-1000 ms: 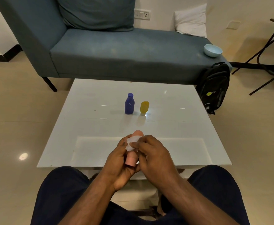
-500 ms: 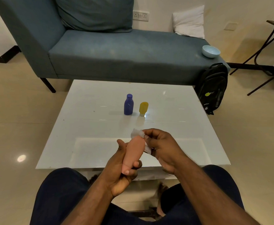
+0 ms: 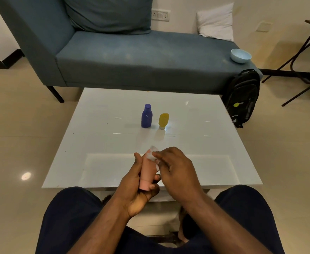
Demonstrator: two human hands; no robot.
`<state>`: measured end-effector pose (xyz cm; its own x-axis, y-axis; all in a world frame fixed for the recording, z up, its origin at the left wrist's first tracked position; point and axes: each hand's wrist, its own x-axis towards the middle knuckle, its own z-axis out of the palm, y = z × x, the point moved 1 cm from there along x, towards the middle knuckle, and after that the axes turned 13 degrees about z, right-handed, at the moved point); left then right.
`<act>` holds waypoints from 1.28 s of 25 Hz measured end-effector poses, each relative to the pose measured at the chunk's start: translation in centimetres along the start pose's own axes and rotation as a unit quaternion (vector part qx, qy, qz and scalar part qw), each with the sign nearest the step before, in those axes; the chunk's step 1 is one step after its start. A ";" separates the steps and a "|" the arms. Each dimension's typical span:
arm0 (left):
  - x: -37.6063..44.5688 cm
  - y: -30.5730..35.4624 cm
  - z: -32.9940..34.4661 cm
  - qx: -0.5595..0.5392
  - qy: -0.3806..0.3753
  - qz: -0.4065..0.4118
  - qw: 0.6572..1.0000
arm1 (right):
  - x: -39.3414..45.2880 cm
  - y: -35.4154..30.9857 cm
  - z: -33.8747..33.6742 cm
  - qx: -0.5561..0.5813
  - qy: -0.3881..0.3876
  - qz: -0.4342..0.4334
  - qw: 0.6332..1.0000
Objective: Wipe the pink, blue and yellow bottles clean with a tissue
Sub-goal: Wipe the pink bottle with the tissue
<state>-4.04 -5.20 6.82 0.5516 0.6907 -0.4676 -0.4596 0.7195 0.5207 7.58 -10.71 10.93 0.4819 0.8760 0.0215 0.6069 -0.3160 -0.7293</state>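
Over the table (image 3: 99,143) edge your left hand (image 3: 135,189) grips the pink bottle (image 3: 147,173) while your right hand (image 3: 176,171) pinches the tissue (image 3: 151,154) against it; the blue bottle (image 3: 146,116) and yellow bottle (image 3: 163,120) stand apparently untouched, likely unwiped.

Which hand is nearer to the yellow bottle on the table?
Right. The right hand, holding the tissue, is just below the yellow bottle; the left hand, gripping the pink bottle, sits lower and further left.

On the table (image 3: 196,136) two bottles stand side by side, one bottle (image 3: 146,116) left of the other bottle (image 3: 163,121). Behind the table sits a sofa (image 3: 132,57); a bowl (image 3: 240,55) rests on its right end, a backpack (image 3: 243,97) leaning below.
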 end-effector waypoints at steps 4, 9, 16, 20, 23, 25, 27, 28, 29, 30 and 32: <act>0.0 0.0 -0.4 0.023 0.021 -0.007 0.999 | -1.2 -0.7 0.7 -0.046 -0.066 -0.054 0.995; 0.0 0.0 -0.6 -0.006 0.023 -0.017 1.000 | -1.4 -1.2 1.1 -0.061 -0.068 -0.041 0.995; 0.5 0.2 -1.0 -0.043 0.033 -0.011 0.998 | -2.6 -0.5 1.3 -0.068 -0.047 -0.042 0.996; 1.1 0.1 -1.6 -0.070 0.017 -0.028 0.997 | -4.3 -1.0 2.3 -0.033 -0.049 -0.060 0.996; 1.3 0.4 -1.4 -0.083 0.007 -0.039 0.996 | -4.7 -0.3 2.3 -0.022 -0.029 -0.084 0.996; 1.1 0.1 -1.4 -0.098 0.013 -0.026 0.995 | -3.7 0.0 2.0 -0.015 0.006 -0.042 0.999; 1.0 0.0 -1.4 -0.110 0.014 -0.028 0.993 | -3.6 -0.6 2.1 -0.010 0.012 -0.028 0.999; 1.0 0.2 -1.4 -0.105 0.005 -0.039 0.994 | -3.9 -1.1 2.3 -0.013 0.005 -0.053 0.999; 1.0 0.4 -1.5 -0.101 0.000 -0.046 0.994 | -4.5 -1.3 2.5 -0.024 -0.008 -0.088 0.996; 1.1 0.5 -1.5 -0.096 0.002 -0.048 0.994 | -4.9 -1.4 2.5 -0.039 -0.020 -0.116 0.992; 1.1 0.5 -1.5 -0.092 0.015 -0.034 0.995 | -4.3 -0.7 2.2 -0.070 -0.018 -0.116 0.991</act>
<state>-4.71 -3.95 5.43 0.5663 0.6394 -0.5200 -0.5427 0.7642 0.3486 3.69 -13.41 9.87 0.2987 0.9423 0.1510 0.7812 -0.1505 -0.6059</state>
